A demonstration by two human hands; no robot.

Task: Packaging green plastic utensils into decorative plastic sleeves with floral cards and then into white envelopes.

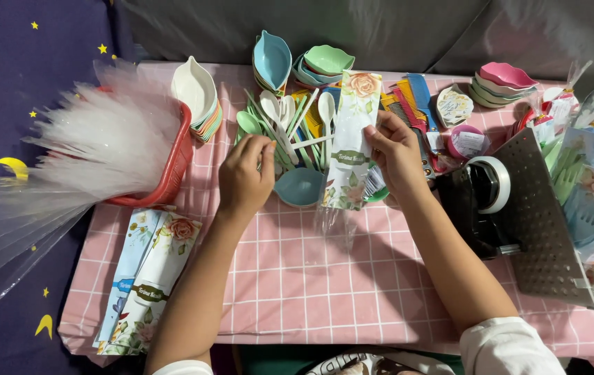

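Both forearms reach forward from the near edge of a low table covered in a pink checked cloth (297, 278), and the 2 hands work close together over a heap of plastic cutlery. The left hand (245, 177) is bent down at the wrist, knuckles up, its fingers curled in and pinched together at the tips among the pale green and white spoons (279, 118); it looks to be gripping a spoon handle there, though the exact piece is hidden under the fingers. The right hand (395, 154) comes in from the right with its forearm angled across the cloth, thumb and fingers closed on the right edge of a tall floral card (354, 139), holding it upright and slightly tilted, with a clear plastic sleeve (335, 229) hanging below it toward the person. Just beside the card's lower left corner sits a small blue bowl (298, 186), between the 2 hands. Behind the spoons stand stacks of leaf-shaped dishes (273, 59) in blue and green, and coloured combs (408, 101) lie fanned out behind the right hand. To the left, a red basket (175, 167) holds a thick sheaf of clear bags, and a pile of floral cards (148, 278) lies near the left elbow. A black tape dispenser (481, 201) sits just right of the right wrist.
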